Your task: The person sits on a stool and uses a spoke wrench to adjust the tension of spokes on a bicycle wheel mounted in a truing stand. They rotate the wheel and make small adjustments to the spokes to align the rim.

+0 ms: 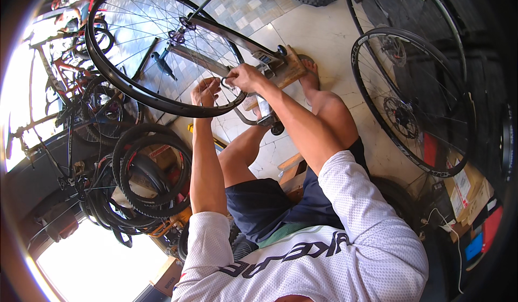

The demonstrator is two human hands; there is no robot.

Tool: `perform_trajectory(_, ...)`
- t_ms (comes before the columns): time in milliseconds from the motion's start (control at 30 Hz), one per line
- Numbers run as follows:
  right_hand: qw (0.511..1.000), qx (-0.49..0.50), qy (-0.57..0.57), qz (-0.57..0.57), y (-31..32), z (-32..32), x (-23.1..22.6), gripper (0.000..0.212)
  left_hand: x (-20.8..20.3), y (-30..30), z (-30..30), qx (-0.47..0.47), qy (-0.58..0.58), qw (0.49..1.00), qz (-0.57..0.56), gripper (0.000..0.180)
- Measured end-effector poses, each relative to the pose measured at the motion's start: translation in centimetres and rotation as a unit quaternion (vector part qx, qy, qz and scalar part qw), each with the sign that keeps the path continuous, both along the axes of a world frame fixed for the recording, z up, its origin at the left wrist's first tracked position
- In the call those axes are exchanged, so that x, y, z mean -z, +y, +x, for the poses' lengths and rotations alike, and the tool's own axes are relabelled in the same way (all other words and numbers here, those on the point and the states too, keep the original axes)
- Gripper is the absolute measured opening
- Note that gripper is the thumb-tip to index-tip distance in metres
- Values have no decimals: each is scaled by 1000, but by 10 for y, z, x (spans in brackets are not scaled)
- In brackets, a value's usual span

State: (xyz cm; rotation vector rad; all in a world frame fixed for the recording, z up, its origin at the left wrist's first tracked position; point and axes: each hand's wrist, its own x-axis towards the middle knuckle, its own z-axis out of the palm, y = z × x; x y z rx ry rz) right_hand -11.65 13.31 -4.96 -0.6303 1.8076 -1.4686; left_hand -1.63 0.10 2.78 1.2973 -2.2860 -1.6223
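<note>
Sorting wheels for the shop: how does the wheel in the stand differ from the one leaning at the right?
The stand wheel is held in a truing stand, with both hands at its rim; the right wheel stands free, untouched. The right wheel shows a brake disc; none shows on the stand wheel. Both have black rims and thin spokes.

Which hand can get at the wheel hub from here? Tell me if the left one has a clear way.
Probably yes. The left hand sits at the rim of the wheel, and only thin spokes lie between it and the hub.
</note>
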Motion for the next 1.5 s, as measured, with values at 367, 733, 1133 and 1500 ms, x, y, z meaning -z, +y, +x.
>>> perform_trajectory(367, 991, 131, 22, -5, 15, -29, -19, 30, -37, -1, 9, 7, 38, 999, 3, 22)
perform_trajectory(733, 994, 77, 53, 54, 22, -15, -19, 28, -80, -11, 12, 9, 102, 994, 32, 26)
perform_trajectory(1133, 995, 50, 68, 49, 21, -13, -13, 29, -100, -17, 5, -20, 139, 988, 65, 24)
perform_trajectory(1500, 993, -4, 52, 109, 25, -3, -25, 33, 6, -9, 23, -6, 45, 995, 93, 35)
